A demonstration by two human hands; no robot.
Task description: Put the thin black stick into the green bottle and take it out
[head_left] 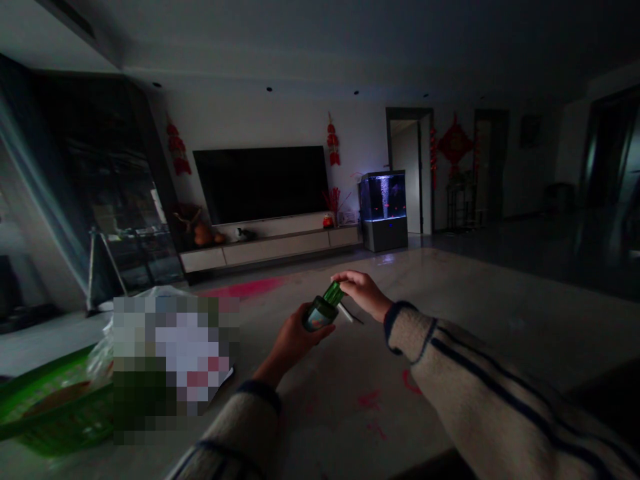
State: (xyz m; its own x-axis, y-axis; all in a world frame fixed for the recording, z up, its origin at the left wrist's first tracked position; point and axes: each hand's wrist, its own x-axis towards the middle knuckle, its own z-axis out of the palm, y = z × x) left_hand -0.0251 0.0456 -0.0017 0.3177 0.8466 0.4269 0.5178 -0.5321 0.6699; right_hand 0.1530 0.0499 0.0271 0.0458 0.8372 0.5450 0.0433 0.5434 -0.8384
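Dim living room, left hand grip wrapping small dark-green bottle, right hand grip pinching its green cap

**One head-worn view across a dim living room**

The only camera sits on the person's head, facing forward and slightly down. The left hand and right hand appear close, at lower centre. The television on the far wall lies well away, almost straight ahead.

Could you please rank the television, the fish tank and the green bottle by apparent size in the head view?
1. television
2. fish tank
3. green bottle, smallest even though nearest the camera, held in the left hand
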